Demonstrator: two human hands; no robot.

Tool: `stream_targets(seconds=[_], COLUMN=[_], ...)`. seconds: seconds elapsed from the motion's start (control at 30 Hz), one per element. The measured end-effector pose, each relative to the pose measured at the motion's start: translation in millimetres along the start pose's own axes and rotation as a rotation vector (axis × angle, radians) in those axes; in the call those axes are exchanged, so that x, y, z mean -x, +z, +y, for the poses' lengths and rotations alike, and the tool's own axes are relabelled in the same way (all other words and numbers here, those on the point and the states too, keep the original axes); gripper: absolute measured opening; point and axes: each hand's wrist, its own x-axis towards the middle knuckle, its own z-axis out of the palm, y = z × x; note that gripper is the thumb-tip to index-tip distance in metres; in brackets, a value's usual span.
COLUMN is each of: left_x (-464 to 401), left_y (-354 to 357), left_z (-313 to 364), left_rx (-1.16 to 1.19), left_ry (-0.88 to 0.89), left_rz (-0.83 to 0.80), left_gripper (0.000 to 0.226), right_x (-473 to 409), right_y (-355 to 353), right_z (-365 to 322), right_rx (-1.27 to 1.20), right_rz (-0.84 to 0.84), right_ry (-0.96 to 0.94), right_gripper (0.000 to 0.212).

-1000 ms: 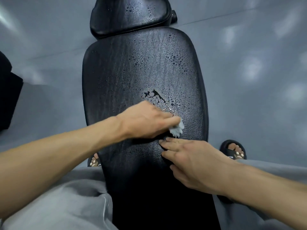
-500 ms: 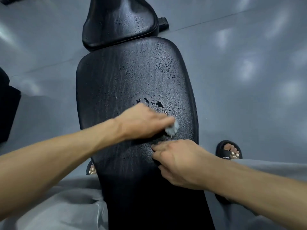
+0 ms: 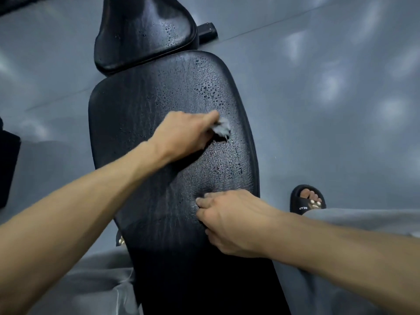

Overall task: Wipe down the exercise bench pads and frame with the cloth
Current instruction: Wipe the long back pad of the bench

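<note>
The left hand (image 3: 181, 135) grips a small, bunched pale cloth (image 3: 221, 128), its fingers curled round it so that only a tuft shows past the knuckles, and presses it to the right half of the long black pad (image 3: 141, 110). The right hand (image 3: 234, 221) rests nearer the person on the same pad, by its right edge, fingers bent with the tips touching the vinyl and nothing held. Water beads dot the pad above the cloth toward its far right corner, while a wet smear lies between the two hands. Beyond the long pad sits a second, smaller pad (image 3: 145, 32), also beaded with drops, with a black frame end (image 3: 206, 30) jutting out at its right. The person straddles the bench in grey trousers (image 3: 363, 223); a foot in a black slide sandal (image 3: 306, 201) stands on the grey floor (image 3: 341, 98) to the right, and a sliver of the other foot shows at the pad's left edge.
</note>
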Motion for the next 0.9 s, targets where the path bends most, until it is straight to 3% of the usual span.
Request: stream_targets(seconds=[0.07,0.17,0.23,0.3,0.4,0.43,0.5,0.57,0.63,0.7,0.8,0.83,0.9], left_x=[2.3,19.9,20.8,4.9,-16.4,-16.6,-8.6,6.1,9.3,-1.7,-15.0,-12.4,0.8], left_y=[5.8,10.3,11.0,9.7,5.5,8.2,9.1,11.5,8.8,7.2,0.7,1.8,3.0], left_z=[9.9,54.5,62.2,47.3,18.9,19.4,38.8,63.6,68.7,49.9,10.0,6.6,21.8], left_rx=[0.047,0.19,0.144,0.1,0.033,0.045,0.117,0.194,0.148,0.117,0.058,0.081,0.134], left_ry=[0.02,0.343,0.479,0.341,-0.039,-0.066,0.075,0.352,0.469,0.304,-0.109,-0.159,-0.077], left_rz=[0.028,-0.07,-0.12,-0.049,-0.005,0.016,0.045,-0.07,-0.198,-0.096,-0.02,0.002,0.045], left_gripper=[0.02,0.014,0.013,0.011,0.016,0.016,0.014,0.011,0.017,0.02,0.025,0.022,0.017], right_x=[1.2,3.1,3.8,3.8,5.0,5.4,5.1,4.4,3.6,3.7,4.9,5.2,5.2], right_y=[0.0,-0.3,-0.2,1.3,3.1,3.3,4.9,6.3,6.3,5.5,5.5,5.5,5.4], right_z=[1.0,1.8,0.7,0.5,1.9,2.2,2.6,2.9,3.5,3.7,2.6,2.7,4.0], right_rx=[0.0,0.015,0.017,0.02,0.003,0.0,0.007,0.011,0.009,0.009,0.006,0.004,0.006], right_rz=[-0.002,-0.002,-0.001,0.012,0.014,0.009,0.008,0.014,0.023,0.034,0.031,0.028,0.029], right_ry=[0.001,0.003,0.0,-0.009,-0.008,-0.008,-0.011,-0.012,-0.013,-0.011,-0.016,-0.019,-0.02], right_gripper=[0.035,0.032,0.031,0.033,0.036,0.037,0.036,0.034,0.033,0.033,0.034,0.034,0.034])
